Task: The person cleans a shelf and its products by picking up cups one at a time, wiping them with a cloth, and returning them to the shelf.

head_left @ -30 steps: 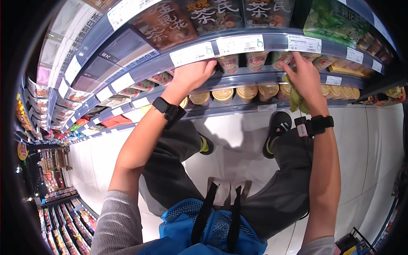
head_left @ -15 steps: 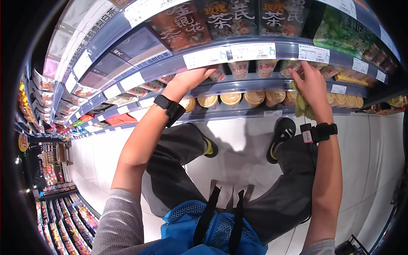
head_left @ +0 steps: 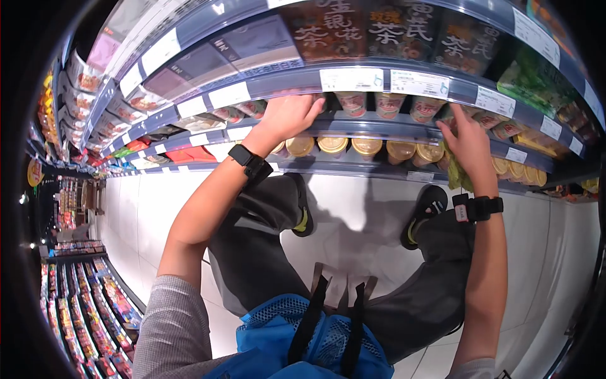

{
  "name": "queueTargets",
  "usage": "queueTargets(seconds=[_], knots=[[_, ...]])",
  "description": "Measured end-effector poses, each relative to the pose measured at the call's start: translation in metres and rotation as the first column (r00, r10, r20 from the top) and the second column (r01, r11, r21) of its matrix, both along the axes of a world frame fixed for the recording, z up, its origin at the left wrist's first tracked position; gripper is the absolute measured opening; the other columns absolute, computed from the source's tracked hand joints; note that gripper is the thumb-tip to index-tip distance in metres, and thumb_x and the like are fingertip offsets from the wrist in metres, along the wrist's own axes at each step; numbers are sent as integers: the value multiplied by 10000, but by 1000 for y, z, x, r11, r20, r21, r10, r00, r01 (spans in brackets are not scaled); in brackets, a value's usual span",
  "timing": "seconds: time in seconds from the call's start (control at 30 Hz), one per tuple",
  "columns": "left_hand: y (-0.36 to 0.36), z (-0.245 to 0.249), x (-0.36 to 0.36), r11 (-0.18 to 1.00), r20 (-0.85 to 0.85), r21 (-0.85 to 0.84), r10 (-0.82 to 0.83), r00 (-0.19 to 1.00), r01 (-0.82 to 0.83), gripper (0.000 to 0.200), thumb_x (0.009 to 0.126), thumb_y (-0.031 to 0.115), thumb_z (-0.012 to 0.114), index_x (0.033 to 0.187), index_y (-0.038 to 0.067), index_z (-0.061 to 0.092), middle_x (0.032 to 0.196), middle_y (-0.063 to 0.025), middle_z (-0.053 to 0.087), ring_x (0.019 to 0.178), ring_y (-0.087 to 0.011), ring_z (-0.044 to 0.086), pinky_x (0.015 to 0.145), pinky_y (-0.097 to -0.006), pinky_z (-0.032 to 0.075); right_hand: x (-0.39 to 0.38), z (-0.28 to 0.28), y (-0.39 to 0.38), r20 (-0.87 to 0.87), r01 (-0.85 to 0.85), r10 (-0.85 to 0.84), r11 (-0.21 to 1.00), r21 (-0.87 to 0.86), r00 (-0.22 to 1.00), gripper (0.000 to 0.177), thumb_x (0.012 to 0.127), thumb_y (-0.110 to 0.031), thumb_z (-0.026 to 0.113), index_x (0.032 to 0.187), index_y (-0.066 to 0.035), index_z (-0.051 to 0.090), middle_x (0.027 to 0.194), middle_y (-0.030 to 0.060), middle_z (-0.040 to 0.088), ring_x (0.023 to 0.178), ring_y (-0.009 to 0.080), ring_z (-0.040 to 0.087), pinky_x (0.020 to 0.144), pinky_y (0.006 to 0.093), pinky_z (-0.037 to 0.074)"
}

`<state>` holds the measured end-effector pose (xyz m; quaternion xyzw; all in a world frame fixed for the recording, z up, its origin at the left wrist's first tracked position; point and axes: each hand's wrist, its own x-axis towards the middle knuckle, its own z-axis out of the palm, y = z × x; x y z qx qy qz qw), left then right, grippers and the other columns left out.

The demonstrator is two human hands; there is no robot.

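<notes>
My left hand [head_left: 289, 117] reaches under a shelf edge at the row of printed paper cups [head_left: 351, 103]. Its thumb stands apart, while its fingertips are partly hidden behind the price labels; nothing shows in its grasp. On the right, my right hand [head_left: 472, 146] has its index finger stretched up to the same row. The lower fingers curl round a crumpled green cloth [head_left: 457, 174], which hangs below the palm. Both wrists wear black bands.
Gold-lidded tubs [head_left: 366, 148] line the bottom shelf. Tea packs [head_left: 404, 31] and grey-purple boxes [head_left: 262, 44] fill the shelf above. My shoes stand on the white tiled floor [head_left: 353, 215]. A blue mesh bag [head_left: 284, 328] lies at my front. Another stocked rack [head_left: 88, 309] stands lower left.
The shelf has slid rightward in view. Both hands now sit further left along it, and my left hand is left of the cup it was beside. The green cloth stays in my right hand.
</notes>
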<state>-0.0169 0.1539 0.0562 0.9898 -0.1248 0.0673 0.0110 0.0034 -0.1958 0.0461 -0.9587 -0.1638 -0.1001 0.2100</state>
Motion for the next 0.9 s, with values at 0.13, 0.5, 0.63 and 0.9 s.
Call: queueTargets(seconds=[0.13, 0.5, 0.63, 0.9], knots=[[14, -2, -1, 998, 23, -64, 29, 999, -28, 440, 903, 401, 393, 808, 69, 666, 761, -185, 631, 749, -367, 606, 670, -457, 473, -10, -3, 41, 111, -203, 203, 979, -12, 973, 530, 808, -219, 644, 1295, -157, 443, 741, 145, 612, 671, 343, 600, 584, 426, 457], [35, -8, 23, 942, -24, -326, -96, 995, 83, 273, 862, 292, 552, 1048, 105, 622, 1007, -134, 627, 904, -344, 578, 770, -401, 460, -13, 3, 144, -78, -333, 326, 935, -125, 942, 546, 833, -252, 575, 1336, -180, 377, 855, 124, 639, 729, 349, 616, 618, 444, 495], [34, -13, 25, 944, 30, -323, -62, 998, 68, 266, 861, 286, 561, 1040, 97, 619, 988, -141, 626, 881, -345, 580, 745, -409, 462, -5, -7, 142, 7, -354, 355, 933, -55, 935, 483, 804, -203, 608, 1247, -123, 432, 822, 124, 631, 695, 357, 609, 586, 453, 490], [37, -7, 18, 964, -70, -251, -112, 991, 91, 365, 858, 399, 545, 1046, 95, 615, 983, -151, 620, 910, -341, 569, 786, -417, 452, -1, -10, 137, 82, -356, 361, 932, -71, 929, 439, 792, -188, 616, 1189, -79, 462, 819, 136, 633, 693, 365, 607, 577, 460, 489]])
